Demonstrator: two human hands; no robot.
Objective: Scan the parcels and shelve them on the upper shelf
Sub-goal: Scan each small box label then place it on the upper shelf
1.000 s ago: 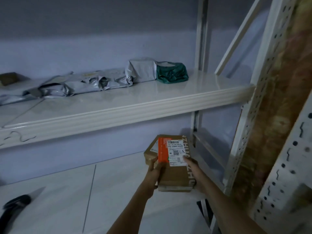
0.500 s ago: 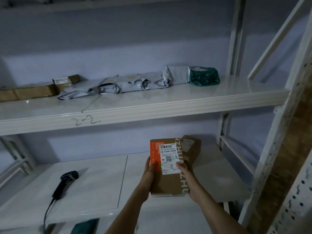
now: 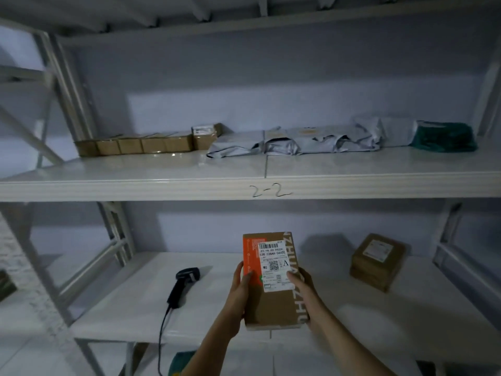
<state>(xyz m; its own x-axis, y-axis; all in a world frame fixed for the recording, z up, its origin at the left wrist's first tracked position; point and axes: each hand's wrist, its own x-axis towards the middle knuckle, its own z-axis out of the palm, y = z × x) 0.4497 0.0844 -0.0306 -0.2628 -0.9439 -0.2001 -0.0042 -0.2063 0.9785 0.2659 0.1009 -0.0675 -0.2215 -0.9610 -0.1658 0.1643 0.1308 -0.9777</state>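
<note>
I hold a brown cardboard parcel [image 3: 272, 305] with an orange strip and a white barcode label, face up, above the lower shelf. My left hand [image 3: 240, 291] grips its left edge and my right hand [image 3: 305, 291] grips its right edge. A black corded barcode scanner [image 3: 183, 284] lies on the lower shelf, left of the parcel. The upper shelf [image 3: 189, 185], marked "2-2", carries a row of brown boxes [image 3: 141, 145], several grey mailer bags [image 3: 311, 142] and a green bag [image 3: 444, 137] along its back.
Another brown box [image 3: 376, 260] sits on the lower shelf [image 3: 379, 321] at the right. White metal uprights [image 3: 70, 99] and diagonal braces frame both sides. Something green [image 3: 180, 362] shows below the lower shelf's front edge.
The view has swung left and pulled back, bringing the scanner, the brown boxes and the whole upper shelf into sight. The parcel has moved left, away from the other box, still in both hands.
</note>
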